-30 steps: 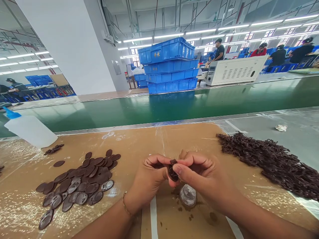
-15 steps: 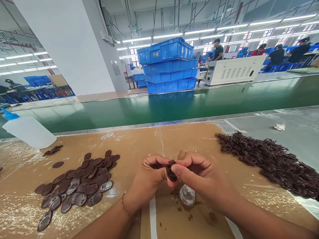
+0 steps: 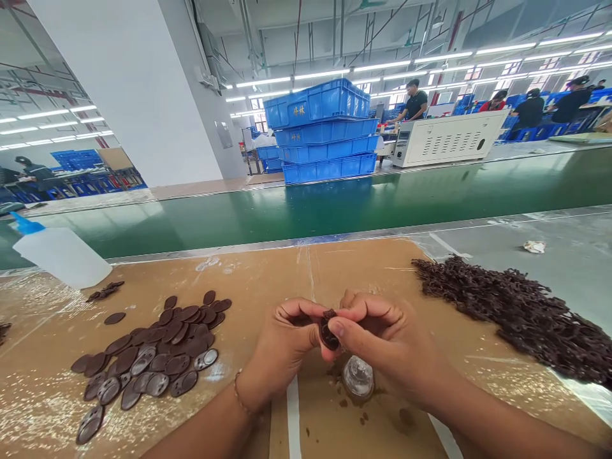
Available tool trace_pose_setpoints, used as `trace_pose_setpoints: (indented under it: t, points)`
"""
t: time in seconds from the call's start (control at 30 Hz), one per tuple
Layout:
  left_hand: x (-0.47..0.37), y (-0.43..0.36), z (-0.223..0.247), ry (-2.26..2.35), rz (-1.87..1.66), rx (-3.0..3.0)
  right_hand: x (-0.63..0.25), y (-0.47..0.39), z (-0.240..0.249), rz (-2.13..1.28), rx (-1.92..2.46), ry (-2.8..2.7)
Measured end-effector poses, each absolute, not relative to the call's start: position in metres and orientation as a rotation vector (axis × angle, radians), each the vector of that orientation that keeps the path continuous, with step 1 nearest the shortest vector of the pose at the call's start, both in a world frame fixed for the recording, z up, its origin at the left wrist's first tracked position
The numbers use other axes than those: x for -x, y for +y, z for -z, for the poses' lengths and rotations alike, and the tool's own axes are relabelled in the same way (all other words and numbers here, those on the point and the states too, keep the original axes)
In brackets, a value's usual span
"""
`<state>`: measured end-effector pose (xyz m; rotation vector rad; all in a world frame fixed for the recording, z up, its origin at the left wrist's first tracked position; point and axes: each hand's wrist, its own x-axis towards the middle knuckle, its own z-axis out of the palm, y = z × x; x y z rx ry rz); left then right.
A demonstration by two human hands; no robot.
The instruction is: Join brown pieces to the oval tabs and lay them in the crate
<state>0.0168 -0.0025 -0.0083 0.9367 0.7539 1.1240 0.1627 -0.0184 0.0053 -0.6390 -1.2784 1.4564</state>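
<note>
Near the middle of the brown-covered table, my left hand (image 3: 287, 341) and my right hand (image 3: 387, 335) meet, both pinching one small dark brown piece (image 3: 328, 330). Its lower part is rounded, and fingertips hide much of it. Just below my right hand's fingers stands a small round clear container (image 3: 357, 377) with wet spots around it. To the left lies a pile of dark brown oval discs (image 3: 162, 347), some of them shiny. A long heap of dark brown, tangled small parts (image 3: 516, 312) spreads at the right.
A white bottle with a blue nozzle (image 3: 64, 255) stands at the left. Beyond the table runs a green belt (image 3: 229, 213). Stacked blue crates (image 3: 327, 137), a beige machine (image 3: 449, 138) and several people are behind it.
The view has shifted slightly, so the bottle and discs appear a little farther right and lower. Both hands keep nearly the same hold on the brown piece.
</note>
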Motion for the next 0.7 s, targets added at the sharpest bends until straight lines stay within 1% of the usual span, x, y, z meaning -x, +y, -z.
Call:
trace_pose_setpoints:
  t: [0.33,0.47,0.53,0.63,0.7]
  points:
    - [-0.012,-0.005,0.009,0.676,-1.091,-1.006,-0.17,-0.02,-0.004,-1.38,0.709,-1.328]
    - [-0.01,0.002,0.007,0.716,-1.018,-1.111,-0.176,-0.015,-0.008,-1.15,0.741,-1.331]
    - [0.002,0.01,0.0,0.913,-1.003,-1.294,-0.183,-0.011,-0.01,-1.025,0.779,-1.3]
    - [0.036,0.02,-0.018,1.462,-1.04,-1.671,-0.206,-0.01,-0.016,-0.887,0.829,-1.239]
    - [0.06,0.023,-0.031,1.548,-1.118,-1.65,-0.231,-0.019,-0.022,-0.794,0.872,-1.194]
